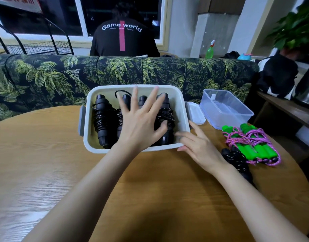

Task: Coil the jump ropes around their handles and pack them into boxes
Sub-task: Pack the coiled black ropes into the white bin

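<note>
Worktop [63, 172]: round, wood-grain, carrying both boxes and the loose ropes
Right grip [201, 149]: fingers apart and nearly straight, touching the near right corner of the white box [97, 150]
Black rope [237, 159]: coiled, lying just right of that wrist
Green-handled ropes [255, 144]: pink cord wound round them, beside the black rope
Left grip [139, 123]: fingers spread flat, resting on the black coiled ropes [102, 119] that lie side by side inside the white box
Clear box [237, 112]: just right of the white box
Sofa [45, 75]: leaf-print, behind the worktop
</note>
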The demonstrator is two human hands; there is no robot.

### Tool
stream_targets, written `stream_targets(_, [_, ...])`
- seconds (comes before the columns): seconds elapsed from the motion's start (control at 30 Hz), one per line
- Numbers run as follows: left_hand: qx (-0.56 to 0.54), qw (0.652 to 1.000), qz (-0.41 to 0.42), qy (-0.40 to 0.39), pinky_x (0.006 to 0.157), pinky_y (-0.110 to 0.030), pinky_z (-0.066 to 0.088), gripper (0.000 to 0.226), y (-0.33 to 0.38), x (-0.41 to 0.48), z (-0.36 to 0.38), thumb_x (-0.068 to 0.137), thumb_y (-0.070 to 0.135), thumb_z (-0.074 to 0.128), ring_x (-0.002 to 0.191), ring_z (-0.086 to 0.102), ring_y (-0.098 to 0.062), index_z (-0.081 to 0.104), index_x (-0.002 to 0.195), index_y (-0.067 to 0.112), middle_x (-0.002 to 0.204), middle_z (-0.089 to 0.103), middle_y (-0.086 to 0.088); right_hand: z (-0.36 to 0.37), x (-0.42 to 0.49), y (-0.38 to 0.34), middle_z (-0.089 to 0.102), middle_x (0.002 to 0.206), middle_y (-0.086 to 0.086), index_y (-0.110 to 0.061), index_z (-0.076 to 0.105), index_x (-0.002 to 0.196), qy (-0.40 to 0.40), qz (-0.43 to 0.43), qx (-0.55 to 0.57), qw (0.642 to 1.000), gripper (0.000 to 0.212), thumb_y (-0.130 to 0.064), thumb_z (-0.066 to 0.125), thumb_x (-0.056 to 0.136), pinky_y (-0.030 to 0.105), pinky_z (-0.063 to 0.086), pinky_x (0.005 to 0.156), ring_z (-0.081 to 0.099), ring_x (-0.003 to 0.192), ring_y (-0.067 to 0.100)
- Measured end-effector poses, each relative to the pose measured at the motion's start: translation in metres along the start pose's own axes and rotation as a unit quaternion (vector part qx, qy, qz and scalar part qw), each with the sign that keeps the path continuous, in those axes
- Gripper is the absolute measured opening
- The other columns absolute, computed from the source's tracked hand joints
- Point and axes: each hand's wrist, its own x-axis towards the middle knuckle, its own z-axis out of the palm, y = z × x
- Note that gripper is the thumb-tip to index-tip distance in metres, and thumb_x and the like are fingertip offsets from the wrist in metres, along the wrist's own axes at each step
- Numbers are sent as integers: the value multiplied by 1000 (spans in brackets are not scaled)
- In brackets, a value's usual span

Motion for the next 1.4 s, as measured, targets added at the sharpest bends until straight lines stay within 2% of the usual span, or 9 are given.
stream_targets(0.23, [3,998,13,-68,101,-83,10,50,17,19,24,73,53,53,133,34,-54,68,113,28,145,47,2,0,-3,1,64,101,-2,-10,62,87,6,3,3,1000,49,-48,36,104,45,38,111,48,128,39])
stream_targets(0.4, [27,998,-14,-56,99,-84,3,47,14,14,25,67,52,58,137,19,-63,66,105,26,147,44,5,-3,0,-5,63,92,-5,-11,62,84,26,21,-41,999,47,-48,39,102,48,58,64,48,128,35])
stream_targets(0.73, [53,997,-32,-41,100,-82,-6,43,-7,-2,20,71,51,54,136,19,-65,67,104,28,149,44,7,-13,-3,-17,66,87,-8,-13,64,81,29,-10,-82,996,51,-51,37,101,22,30,44,46,121,33])
stream_targets(0.87, [44,997,-29,-53,99,-81,-10,47,-9,-1,21,73,57,51,138,16,-63,66,109,30,151,41,9,-8,-1,-17,65,90,-8,-13,64,85,26,6,-72,997,42,-47,43,98,29,43,46,43,121,30])
stream_targets(0.93, [36,997,-27,-60,99,-81,-11,50,-9,0,22,74,59,50,139,16,-62,66,112,31,152,40,8,-7,-3,-18,67,108,-11,-16,68,99,10,44,-13,999,38,-46,44,98,41,57,65,40,128,28])
stream_targets(1.07, [32,997,-27,-68,99,-81,-10,46,-10,3,22,78,58,58,139,16,-61,65,115,32,153,39,7,-20,-26,-17,52,144,-9,-22,63,130,62,141,27,988,38,-34,60,95,35,41,104,39,135,22])
stream_targets(1.17, [32,996,-33,-79,99,-82,-9,44,-9,4,21,78,54,65,140,15,-61,65,115,31,154,38,7,-39,-52,-14,52,139,4,-21,58,134,83,333,-133,930,46,-38,65,92,48,47,96,43,123,31])
stream_targets(1.27, [33,996,-33,-81,99,-83,-7,43,-5,3,20,78,52,67,140,15,-61,65,115,30,154,38,6,-52,-71,-16,41,142,14,-23,41,143,-69,548,-193,811,70,-63,57,87,50,43,94,40,123,39])
stream_targets(1.4, [36,996,-26,-72,99,-84,-5,42,-4,-1,19,78,51,67,140,15,-61,65,114,30,155,38,7,-50,-82,-19,31,141,11,-31,19,150,-176,579,-124,786,95,-66,69,78,43,47,88,49,120,37])
